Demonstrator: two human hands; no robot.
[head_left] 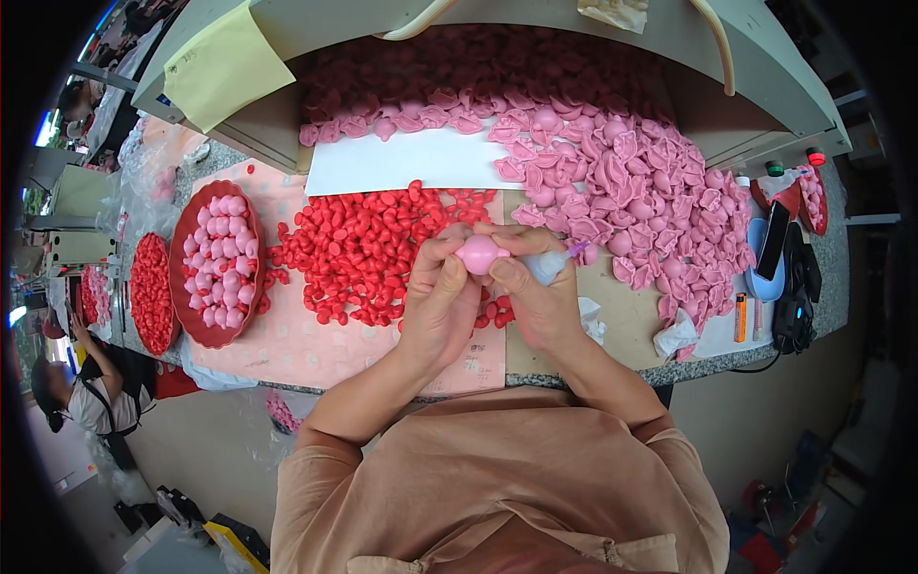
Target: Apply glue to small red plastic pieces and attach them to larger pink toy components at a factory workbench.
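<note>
In front of my chest, a smooth pink rounded piece [480, 255] is pinched between the fingertips of both hands. My left hand [438, 298] closes on it from the left, thumb on its near side. My right hand [545, 304] grips its right side and also keeps a small translucent squeeze bottle [546, 267] with a purple tip tucked in the fingers, tip pointing right. Beneath and left of the hands spreads a heap of small glossy red pieces [354, 253]. To the right lies a large pile of pink moulded pieces with frilled edges [641, 196].
A red scalloped tray [180, 277] of pink and red pieces stands left, beside another tray of red pieces [151, 297]. A grey hood [803, 110] arches over the back. On the right are a phone [773, 241], an orange lighter [740, 318] and crumpled tissue [677, 335].
</note>
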